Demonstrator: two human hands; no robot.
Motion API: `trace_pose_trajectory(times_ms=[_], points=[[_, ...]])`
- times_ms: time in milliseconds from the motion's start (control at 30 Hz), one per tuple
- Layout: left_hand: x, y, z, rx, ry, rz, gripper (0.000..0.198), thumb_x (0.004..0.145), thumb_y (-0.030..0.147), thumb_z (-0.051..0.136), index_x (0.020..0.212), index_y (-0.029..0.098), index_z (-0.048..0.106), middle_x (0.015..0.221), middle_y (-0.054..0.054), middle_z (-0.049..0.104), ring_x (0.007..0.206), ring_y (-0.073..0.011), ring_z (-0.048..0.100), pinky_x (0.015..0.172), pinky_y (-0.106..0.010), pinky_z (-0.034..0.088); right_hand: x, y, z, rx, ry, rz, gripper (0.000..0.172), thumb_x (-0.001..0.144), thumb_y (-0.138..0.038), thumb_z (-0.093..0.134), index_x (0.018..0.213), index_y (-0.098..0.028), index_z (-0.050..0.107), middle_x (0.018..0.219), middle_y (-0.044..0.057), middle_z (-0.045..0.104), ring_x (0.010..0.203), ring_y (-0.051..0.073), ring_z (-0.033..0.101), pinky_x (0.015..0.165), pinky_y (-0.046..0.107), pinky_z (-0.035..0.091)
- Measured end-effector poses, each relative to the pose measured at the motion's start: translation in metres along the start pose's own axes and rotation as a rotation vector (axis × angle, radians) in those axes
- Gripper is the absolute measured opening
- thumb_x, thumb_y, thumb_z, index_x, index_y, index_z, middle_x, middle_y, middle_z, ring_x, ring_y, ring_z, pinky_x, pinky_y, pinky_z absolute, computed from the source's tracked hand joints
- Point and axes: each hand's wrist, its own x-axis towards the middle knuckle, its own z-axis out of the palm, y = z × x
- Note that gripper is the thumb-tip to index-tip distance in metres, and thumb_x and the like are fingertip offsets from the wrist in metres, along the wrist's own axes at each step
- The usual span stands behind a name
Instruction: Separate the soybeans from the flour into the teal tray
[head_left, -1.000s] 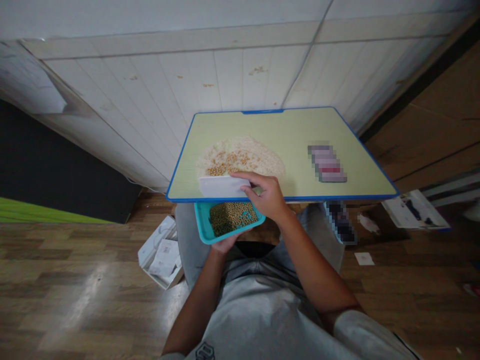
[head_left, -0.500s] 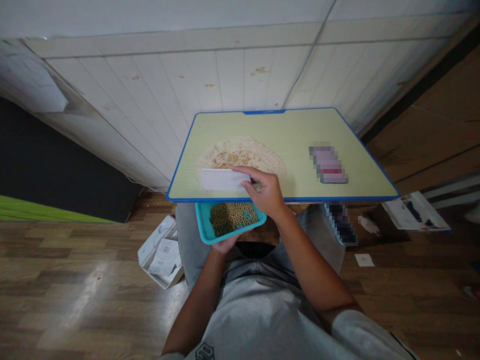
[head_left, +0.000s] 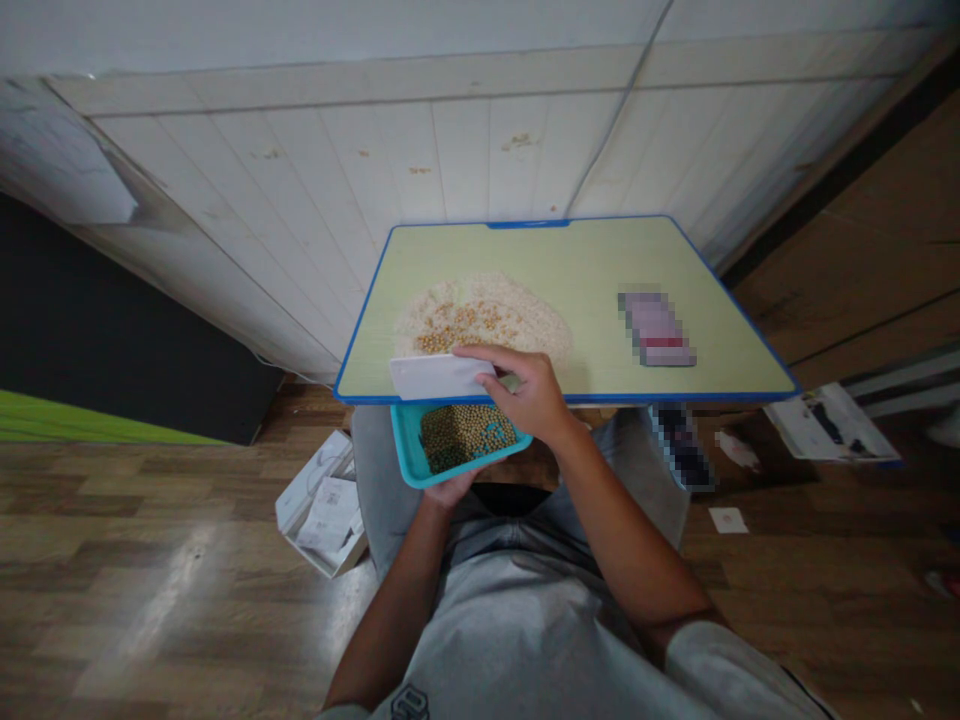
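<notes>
My right hand (head_left: 529,392) pinches a white card (head_left: 435,377) by its right end, holding it flat-edged at the near edge of a small green table (head_left: 600,250) with a blue rim. Behind the card lies a pile of white rice mixed with yellow beans (head_left: 480,315). My left hand (head_left: 450,487) holds a teal tray (head_left: 409,450) from underneath, just below the table's near edge. The tray contains green and yellow beans (head_left: 465,433). Only the fingertips of my left hand show under the tray.
A blurred flat object (head_left: 656,328) lies on the table's right side. An open white box (head_left: 322,505) sits on the wooden floor at my left. Papers (head_left: 829,423) lie on the floor to the right. A white panelled wall stands behind the table.
The card went away from me into the pile half a second ago, then came back toward the table's near edge above the tray. The tray stayed put.
</notes>
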Motion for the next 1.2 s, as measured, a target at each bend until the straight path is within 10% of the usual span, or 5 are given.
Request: trace_pose_trajectory(times_ms=[1200], points=[[0.000,-0.004,0.008,0.014,0.082,0.024,0.062,0.110,0.048,0.029,0.169,0.031,0.034,0.172,-0.008,0.043,0.162,-0.0389,0.030,0.122,-0.079,0.032,0.005,0.004,0.003,-0.018,0.072,0.022,0.048,0.094,-0.013,0.056,0.134,-0.032,0.076,0.135,-0.002,0.079,0.124,0.019,0.075,0.107,0.040,0.063]])
